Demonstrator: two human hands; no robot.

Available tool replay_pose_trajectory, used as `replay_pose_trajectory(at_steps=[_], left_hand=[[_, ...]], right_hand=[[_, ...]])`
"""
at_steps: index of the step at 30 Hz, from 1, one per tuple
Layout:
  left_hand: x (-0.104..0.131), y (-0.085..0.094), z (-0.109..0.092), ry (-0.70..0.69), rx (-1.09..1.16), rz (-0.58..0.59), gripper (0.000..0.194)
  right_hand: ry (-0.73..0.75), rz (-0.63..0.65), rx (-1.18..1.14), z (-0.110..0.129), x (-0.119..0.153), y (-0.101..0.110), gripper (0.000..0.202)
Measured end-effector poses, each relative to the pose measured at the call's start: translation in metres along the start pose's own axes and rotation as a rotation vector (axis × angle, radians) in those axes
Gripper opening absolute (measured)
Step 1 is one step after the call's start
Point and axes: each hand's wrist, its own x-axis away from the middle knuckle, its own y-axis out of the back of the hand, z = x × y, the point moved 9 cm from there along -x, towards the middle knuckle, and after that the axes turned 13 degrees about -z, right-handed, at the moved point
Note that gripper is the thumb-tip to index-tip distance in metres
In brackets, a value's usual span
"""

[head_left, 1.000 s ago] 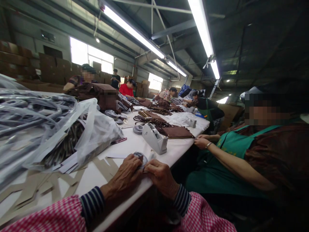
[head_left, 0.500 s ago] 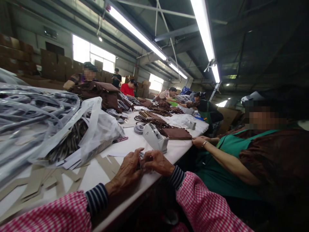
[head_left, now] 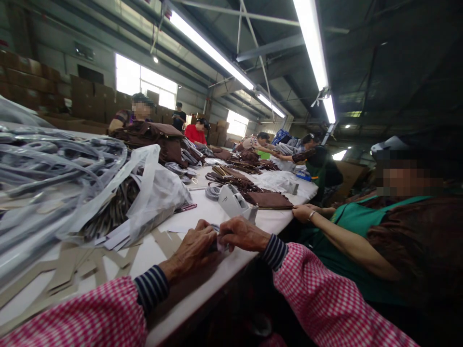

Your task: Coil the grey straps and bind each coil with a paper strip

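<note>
Where left hand [head_left: 194,246] faces right hand [head_left: 244,234], pale piece between [head_left: 221,245]

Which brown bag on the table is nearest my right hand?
The flat brown bag just beyond the tape dispenser, its corner at the green-aproned co-worker's hand; the other bags lie farther away.

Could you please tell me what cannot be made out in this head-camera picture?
Head view: small item between the left hand and right hand, mostly covered by them.
Head view: marking on the tape dispenser, too small to read.
Head view: deeper contents of the plastic bag, hidden by cloudy plastic.
Head view: left checked sleeve, cut off by the bottom edge.
</note>
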Motion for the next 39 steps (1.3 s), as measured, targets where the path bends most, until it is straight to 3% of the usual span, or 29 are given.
replay_pose_trajectory(at_steps=[5,9,14,17,22,26,31,35,39], left_hand=[[-0.005,0.018,-0.008,0.006,-0.047,0.000,0.018],[-0.012,0.029,-0.013,0.028,0.009,0.060,0.023],[-0.016,0.033,-0.018,0.093,0.090,0.115,0.024],[-0.018,0.036,-0.021,0.108,0.092,0.074,0.027],[-0.021,0.044,-0.008,0.182,0.103,-0.060,0.031],[-0.024,0.051,0.002,0.306,0.353,-0.103,0.031],[-0.015,0.059,0.017,0.662,0.692,-0.126,0.024],[-0.016,0.063,0.016,0.675,0.845,-0.131,0.027],[-0.017,0.065,0.019,0.684,0.777,-0.155,0.029]], right_hand=[[0.205,0.066,0.488,0.034,-0.006,0.006,0.014],[0.393,-0.020,0.734,0.053,0.000,0.010,0.004],[0.500,-0.102,0.967,0.058,0.019,0.009,0.009],[0.512,-0.155,0.940,0.063,0.024,0.013,0.007],[0.409,-0.270,0.611,0.068,0.022,0.028,0.008],[0.412,-0.421,0.442,0.070,0.026,0.027,0.014],[0.484,-0.621,0.539,0.067,0.029,0.019,0.025],[0.540,-0.702,0.649,0.068,0.027,0.017,0.034],[0.515,-0.713,0.604,0.067,0.027,0.016,0.034]])
